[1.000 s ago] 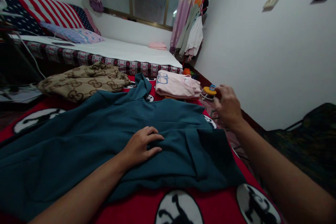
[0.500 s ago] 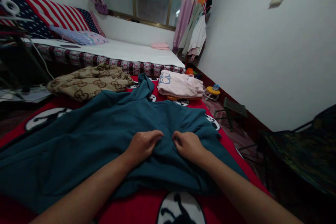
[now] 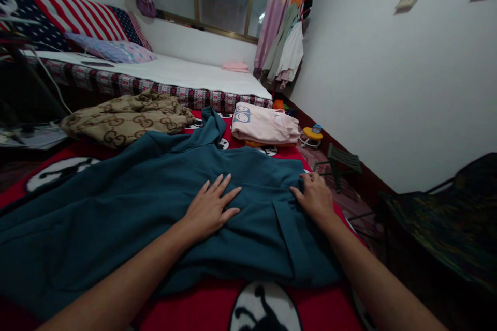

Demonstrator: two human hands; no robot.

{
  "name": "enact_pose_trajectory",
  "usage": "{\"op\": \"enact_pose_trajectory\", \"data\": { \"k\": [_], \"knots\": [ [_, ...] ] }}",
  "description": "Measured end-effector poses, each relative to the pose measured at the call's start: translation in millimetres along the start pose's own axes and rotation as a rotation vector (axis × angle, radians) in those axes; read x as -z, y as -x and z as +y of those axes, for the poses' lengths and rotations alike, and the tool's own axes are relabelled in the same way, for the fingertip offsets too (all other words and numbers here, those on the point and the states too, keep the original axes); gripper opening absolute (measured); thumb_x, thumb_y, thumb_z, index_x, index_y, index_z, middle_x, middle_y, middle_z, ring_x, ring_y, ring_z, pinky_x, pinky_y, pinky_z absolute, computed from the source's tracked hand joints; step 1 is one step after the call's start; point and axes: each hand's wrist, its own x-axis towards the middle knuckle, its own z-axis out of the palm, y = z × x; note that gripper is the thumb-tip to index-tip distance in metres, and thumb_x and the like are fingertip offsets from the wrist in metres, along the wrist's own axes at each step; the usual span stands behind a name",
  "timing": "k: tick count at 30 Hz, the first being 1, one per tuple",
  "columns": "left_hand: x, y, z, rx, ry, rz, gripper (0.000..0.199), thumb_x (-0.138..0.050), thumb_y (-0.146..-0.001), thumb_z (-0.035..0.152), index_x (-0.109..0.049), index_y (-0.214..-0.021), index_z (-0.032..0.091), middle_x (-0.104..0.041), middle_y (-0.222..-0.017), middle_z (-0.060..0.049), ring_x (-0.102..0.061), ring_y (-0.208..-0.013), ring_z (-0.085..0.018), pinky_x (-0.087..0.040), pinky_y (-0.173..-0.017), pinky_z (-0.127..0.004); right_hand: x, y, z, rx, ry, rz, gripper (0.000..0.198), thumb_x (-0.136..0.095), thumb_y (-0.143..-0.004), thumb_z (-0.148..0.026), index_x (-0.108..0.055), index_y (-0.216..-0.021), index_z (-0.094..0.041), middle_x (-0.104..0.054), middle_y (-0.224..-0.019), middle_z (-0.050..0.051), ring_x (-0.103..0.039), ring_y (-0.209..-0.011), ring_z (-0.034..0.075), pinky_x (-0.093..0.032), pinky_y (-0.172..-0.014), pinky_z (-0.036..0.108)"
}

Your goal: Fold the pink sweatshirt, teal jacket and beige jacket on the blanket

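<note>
A teal garment lies spread across the red blanket, with wrinkles in its cloth and a raised fold near its right side. My left hand rests flat on the middle of it, fingers spread. At the garment's right edge is my right hand, its thumb apart from its slightly bent fingers, touching the cloth. Part of the edge under the right hand is hidden. Beyond the garment lie a folded pale pink garment and a crumpled tan cloth with a brown pattern.
The red blanket has white ovals with black figures. A white-topped bed stands along the window wall. To the right are a small yellow-seated stool, a green folding stool and a dark patterned chair. Clothes hang by the curtain.
My hands have moved apart from the garment's middle. The left has opened flat; the right has shifted to the right edge. The cloth's right part is now folded in, showing a raised fold.
</note>
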Motion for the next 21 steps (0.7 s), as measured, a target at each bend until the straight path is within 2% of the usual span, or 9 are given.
{"op": "enact_pose_trajectory", "data": {
  "k": [4,7,10,12,14,16,17,19,21],
  "knots": [
    [-0.3,-0.7,1.7,0.004,-0.008,0.005,0.050,-0.052,-0.091,0.051,-0.051,-0.139,0.034,-0.031,-0.156,-0.008,-0.025,-0.145,-0.032,-0.025,-0.113,-0.058,-2.2,-9.7,17.6,-0.163,-0.032,-0.126,0.072,-0.044,-0.087,-0.064,-0.050,-0.130,-0.007,-0.058,-0.122,0.023,-0.056,-0.115,0.036,-0.047,-0.086,0.042],
    [-1.5,-0.3,1.8,-0.003,0.016,0.048,0.048,-0.053,-0.091,0.052,-0.054,-0.135,0.034,-0.036,-0.154,-0.007,-0.028,-0.143,-0.032,-0.026,-0.112,-0.058,-7.0,-19.6,27.0,-0.213,-0.107,-0.256,0.074,-0.047,-0.084,-0.068,-0.054,-0.128,-0.008,-0.062,-0.120,0.023,-0.060,-0.111,0.036,-0.048,-0.084,0.042],
    [-3.5,0.0,0.7,-0.008,0.035,0.081,0.047,-0.054,-0.090,0.052,-0.057,-0.133,0.033,-0.039,-0.152,-0.007,-0.030,-0.143,-0.032,-0.027,-0.112,-0.058,-7.7,-31.3,29.9,-0.223,-0.249,-0.338,0.056,-0.061,-0.080,-0.053,-0.063,-0.116,-0.010,-0.069,-0.108,0.018,-0.066,-0.101,0.031,-0.050,-0.077,0.035],
    [-4.3,-0.4,-0.3,-0.003,0.060,0.100,0.049,-0.054,-0.090,0.053,-0.056,-0.133,0.031,-0.042,-0.151,-0.008,-0.031,-0.142,-0.031,-0.026,-0.113,-0.057,-0.6,-37.0,25.3,-0.222,-0.454,-0.385,0.037,-0.061,-0.079,-0.036,-0.068,-0.105,-0.010,-0.072,-0.092,0.013,-0.069,-0.085,0.026,-0.049,-0.068,0.030],
    [-4.0,-1.2,-1.5,0.024,0.124,0.139,0.055,-0.053,-0.090,0.053,-0.049,-0.139,0.028,-0.043,-0.149,-0.010,-0.035,-0.140,-0.029,-0.028,-0.114,-0.054,15.1,-36.3,14.2,-0.189,-0.691,-0.344,0.027,-0.057,-0.079,-0.027,-0.069,-0.097,-0.011,-0.071,-0.079,0.007,-0.067,-0.071,0.021,-0.048,-0.061,0.027],
    [-2.5,-2.0,-2.8,0.081,0.219,0.216,0.063,-0.053,-0.091,0.049,-0.037,-0.147,0.024,-0.040,-0.151,-0.013,-0.039,-0.138,-0.027,-0.032,-0.114,-0.050,37.8,-25.8,-2.7,-0.050,-0.847,-0.206,0.024,-0.055,-0.079,-0.027,-0.069,-0.094,-0.013,-0.069,-0.075,0.004,-0.063,-0.067,0.019,-0.046,-0.060,0.026],
    [-1.5,-2.3,-3.6,0.116,0.263,0.269,0.067,-0.054,-0.091,0.046,-0.031,-0.149,0.022,-0.036,-0.153,-0.014,-0.038,-0.138,-0.027,-0.033,-0.113,-0.048,50.1,-16.5,-12.5,0.076,-0.866,-0.133,0.022,-0.056,-0.079,-0.029,-0.069,-0.091,-0.015,-0.068,-0.076,0.003,-0.062,-0.069,0.018,-0.045,-0.062,0.026],
    [0.5,-2.4,-5.9,0.178,0.324,0.383,0.076,-0.058,-0.088,0.037,-0.021,-0.152,0.021,-0.028,-0.156,-0.015,-0.033,-0.142,-0.027,-0.033,-0.114,-0.046,71.9,9.0,-32.8,0.416,-0.798,-0.078,0.018,-0.054,-0.081,-0.025,-0.069,-0.088,-0.017,-0.067,-0.079,0.003,-0.060,-0.075,0.017,-0.043,-0.070,0.027],
    [2.2,-2.0,-9.3,0.208,0.357,0.474,0.083,-0.061,-0.085,0.029,-0.015,-0.154,0.025,-0.020,-0.158,-0.014,-0.025,-0.145,-0.029,-0.030,-0.115,-0.047,85.1,39.8,-51.7,0.772,-0.618,-0.080,0.014,-0.056,-0.079,-0.019,-0.068,-0.085,-0.019,-0.067,-0.082,0.003,-0.057,-0.080,0.017,-0.039,-0.074,0.029]
  ]
}}
